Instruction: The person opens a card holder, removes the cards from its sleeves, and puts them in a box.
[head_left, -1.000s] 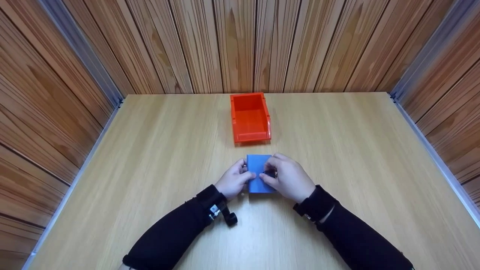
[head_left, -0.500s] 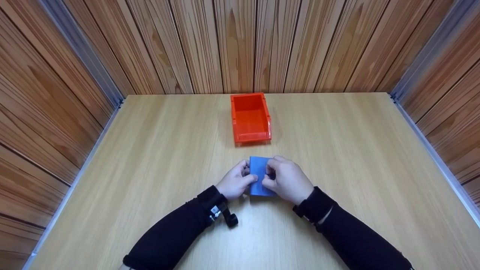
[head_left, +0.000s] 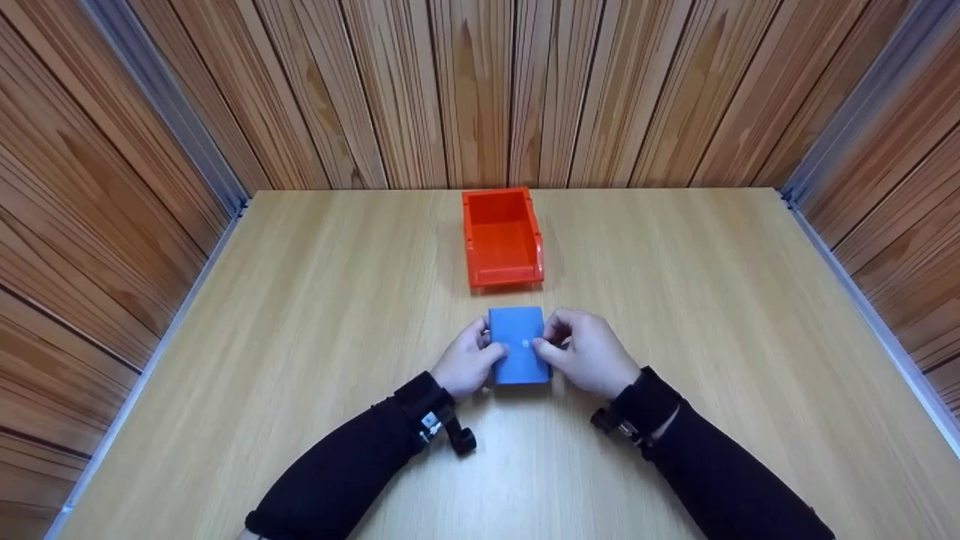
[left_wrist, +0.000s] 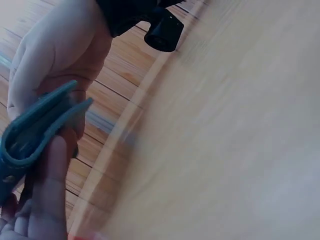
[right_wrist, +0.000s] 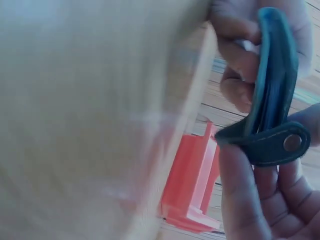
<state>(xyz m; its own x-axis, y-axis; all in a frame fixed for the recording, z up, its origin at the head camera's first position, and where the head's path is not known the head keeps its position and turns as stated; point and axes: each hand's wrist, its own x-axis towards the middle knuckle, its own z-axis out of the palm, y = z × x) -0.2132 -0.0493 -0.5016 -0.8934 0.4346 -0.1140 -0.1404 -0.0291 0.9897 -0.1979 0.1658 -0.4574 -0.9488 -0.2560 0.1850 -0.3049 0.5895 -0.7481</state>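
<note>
A small blue snap wallet (head_left: pixel 517 326) is held up between both hands in the head view, a pale round spot showing on its face. My left hand (head_left: pixel 465 364) grips its left edge, thumb on the front. At the right edge, my right hand (head_left: pixel 592 352) pinches with thumb and fingers curled. The right wrist view shows the folded wallet (right_wrist: pixel 275 75) edge-on, a strap (right_wrist: pixel 267 152) with a metal snap button (right_wrist: pixel 292 142) lying across its end beside the right fingers. From the left wrist, the wallet (left_wrist: pixel 37 127) looks like a folded loop with its two flaps slightly apart.
Behind the hands an open-fronted orange-red bin (head_left: pixel 504 240) stands on the light wood table (head_left: pixel 337 300). Wood-plank walls (head_left: pixel 480 90) rise at the back and both sides. Each wrist wears a black strap with a small camera (head_left: pixel 463 441).
My right hand has slid from over the wallet's face to its right edge, uncovering the pale spot. The wallet has shifted slightly left and away; the left hand keeps its hold.
</note>
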